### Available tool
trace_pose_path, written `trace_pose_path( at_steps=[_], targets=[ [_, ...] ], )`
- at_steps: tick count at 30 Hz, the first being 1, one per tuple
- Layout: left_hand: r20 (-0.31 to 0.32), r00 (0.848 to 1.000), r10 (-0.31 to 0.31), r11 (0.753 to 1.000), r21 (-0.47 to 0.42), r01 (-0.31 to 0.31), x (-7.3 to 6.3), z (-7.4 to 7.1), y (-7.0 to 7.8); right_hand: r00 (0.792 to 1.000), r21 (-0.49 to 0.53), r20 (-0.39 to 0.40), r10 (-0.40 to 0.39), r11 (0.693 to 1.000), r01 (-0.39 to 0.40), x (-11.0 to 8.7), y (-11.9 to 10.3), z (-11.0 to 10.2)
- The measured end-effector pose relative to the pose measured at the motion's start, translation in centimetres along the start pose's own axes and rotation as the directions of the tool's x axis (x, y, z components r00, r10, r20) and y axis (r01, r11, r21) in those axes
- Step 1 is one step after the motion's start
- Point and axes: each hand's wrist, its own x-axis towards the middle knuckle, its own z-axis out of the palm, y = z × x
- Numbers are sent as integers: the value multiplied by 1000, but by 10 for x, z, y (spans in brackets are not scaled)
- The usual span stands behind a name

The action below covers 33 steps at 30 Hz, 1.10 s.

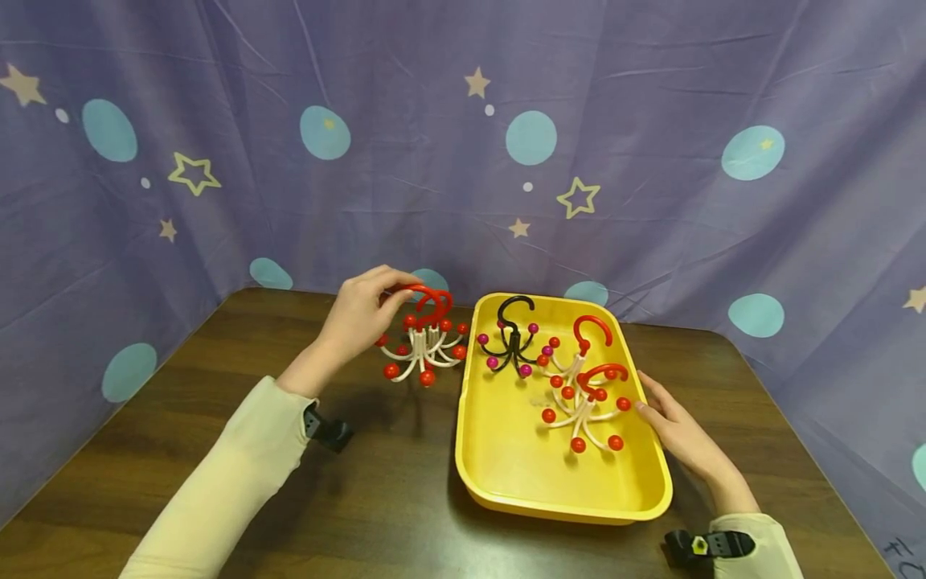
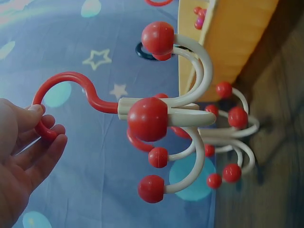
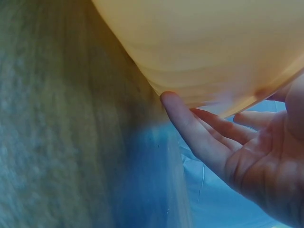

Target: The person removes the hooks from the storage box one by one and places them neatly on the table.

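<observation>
Left hand: we see the left hand point(image 1: 362, 314) left of the tray, its thumb and fingers pinching the free end of a red hook point(image 2: 69, 76).
Held hanger: its white stem and curved arms, tipped with red balls, make the held hanger point(image 1: 419, 346); it hangs upright below the pinch and to the right of it, the balls well apart from our fingers, above the wooden table point(image 1: 376, 498).
Second hanger: just behind it we find a second hanger point(image 2: 238, 117) of the same colours; we cannot tell whether the two touch.
Yellow tray: the yellow tray point(image 1: 514, 474) sits on the table, right of both.
Black hanger: inside, toward the far left, we have a black hanger point(image 1: 514, 346) with magenta balls, hook upward.
Red-hooked pair: along the tray's right half, a rear hanger point(image 1: 576, 366) and a front hanger point(image 1: 587, 412) crowd together.
Right hand: our right hand point(image 1: 683, 434) is at the tray's right side, fingers mostly straight against the outer wall, gripping no hanger.
</observation>
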Motion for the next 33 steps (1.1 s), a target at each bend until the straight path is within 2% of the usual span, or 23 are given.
trace_pose_path(
  at_steps=[9, 14, 25, 33],
  targets=[
    [-40, 999, -11, 997, 76, 14, -12, -12, -25, 1000, 2, -3, -1, 1000, 1, 0, -1, 0],
    [-65, 997, -41, 994, 101, 48, -18, -16, -35, 1000, 0, -7, 0, 1000, 0, 0, -1, 0],
    [-128, 985, -114, 984, 124, 130, -13, -20, -54, 1000, 2, -5, 2, 1000, -2, 0, 0, 0],
    [-168, 969, -181, 970, 131, 203, -6, -15, -63, 1000, -3, -4, 3, 1000, -3, 1, 1, 0]
  ],
)
